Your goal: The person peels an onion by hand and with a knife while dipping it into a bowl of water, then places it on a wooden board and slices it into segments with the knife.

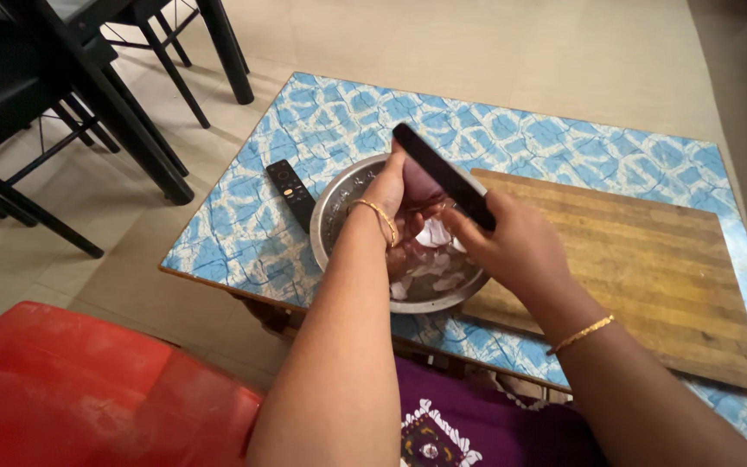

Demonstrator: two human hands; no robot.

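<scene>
My left hand [393, 192] grips a purple onion [421, 183] above a steel bowl [332, 207]. My right hand [512, 246] is closed on the handle of a black-bladed knife [438, 171], whose blade lies across the onion's top. Inside the bowl lie several pale and purple onion pieces [432, 268]. Both wrists wear thin gold bangles. The bowl stands on a low table with a blue-and-white patterned top [339, 130].
A wooden cutting board [650, 268] lies right of the bowl. A black remote control [291, 192] rests left of the bowl. Black chair and table legs [131, 130] stand on the tiled floor at upper left. A red plastic object [88, 389] is at lower left.
</scene>
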